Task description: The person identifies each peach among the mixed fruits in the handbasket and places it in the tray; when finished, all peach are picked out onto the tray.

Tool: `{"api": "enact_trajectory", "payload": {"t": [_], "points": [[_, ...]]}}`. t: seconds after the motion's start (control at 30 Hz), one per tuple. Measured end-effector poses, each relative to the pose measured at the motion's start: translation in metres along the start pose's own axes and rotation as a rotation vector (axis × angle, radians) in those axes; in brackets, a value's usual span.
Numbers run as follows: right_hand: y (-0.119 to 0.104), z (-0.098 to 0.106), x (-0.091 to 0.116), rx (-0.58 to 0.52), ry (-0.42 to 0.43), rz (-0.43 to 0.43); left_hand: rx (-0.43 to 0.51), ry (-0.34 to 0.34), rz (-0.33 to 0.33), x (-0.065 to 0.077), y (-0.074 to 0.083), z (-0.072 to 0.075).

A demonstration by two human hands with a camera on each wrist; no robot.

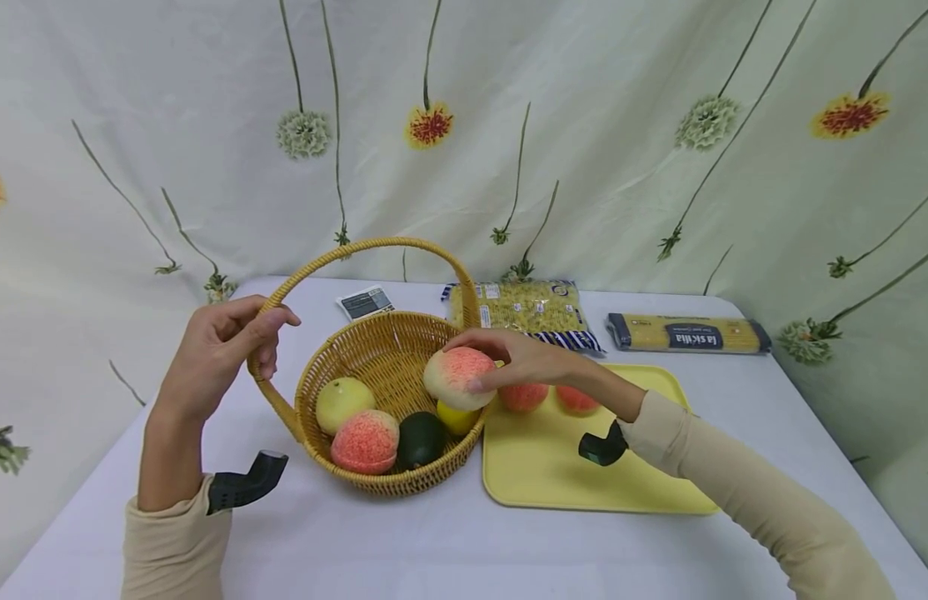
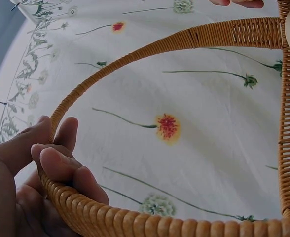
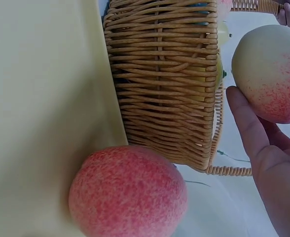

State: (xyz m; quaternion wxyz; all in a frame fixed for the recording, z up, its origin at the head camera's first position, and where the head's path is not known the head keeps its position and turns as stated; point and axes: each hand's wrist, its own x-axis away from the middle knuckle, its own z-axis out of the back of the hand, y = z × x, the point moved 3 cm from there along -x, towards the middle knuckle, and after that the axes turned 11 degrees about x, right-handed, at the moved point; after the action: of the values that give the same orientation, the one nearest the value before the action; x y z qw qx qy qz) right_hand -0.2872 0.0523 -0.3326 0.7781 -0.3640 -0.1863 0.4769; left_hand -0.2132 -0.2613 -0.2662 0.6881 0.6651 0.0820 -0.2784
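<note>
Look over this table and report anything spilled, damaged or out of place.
Nothing stands out. The fruit in the basket lies within its rim, the left hand grips the handle, the right hand holds a peach, and the yellow tray and both pasta packs lie flat with no visible spill.

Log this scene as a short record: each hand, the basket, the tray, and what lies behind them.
Left hand: left hand grips the basket handle
Right hand: right hand holds a pink-and-cream peach near the basket's right rim
Basket: wicker basket with a pale yellow fruit, a second peach, a dark green fruit and a yellow item, partly hidden
Tray: yellow tray with two reddish peaches
Behind: small packet, clear bag, long yellow pack
</note>
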Motion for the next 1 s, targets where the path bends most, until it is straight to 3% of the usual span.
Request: {"api": "enact_trajectory", "payload": {"t": [0.3,0.63,1.0], "points": [[0.006,0.001,0.018,-0.11,-0.009,-0.069,0.009,-0.002,-0.002,-0.001,-0.001,0.0],[0.011,-0.002,0.033,-0.183,-0.028,-0.059,0.011,-0.006,-0.008,-0.001,-0.001,0.0],[0.015,0.004,0.05,-0.168,0.013,-0.125,0.004,0.0,-0.006,-0.001,-0.001,0.001]]}}
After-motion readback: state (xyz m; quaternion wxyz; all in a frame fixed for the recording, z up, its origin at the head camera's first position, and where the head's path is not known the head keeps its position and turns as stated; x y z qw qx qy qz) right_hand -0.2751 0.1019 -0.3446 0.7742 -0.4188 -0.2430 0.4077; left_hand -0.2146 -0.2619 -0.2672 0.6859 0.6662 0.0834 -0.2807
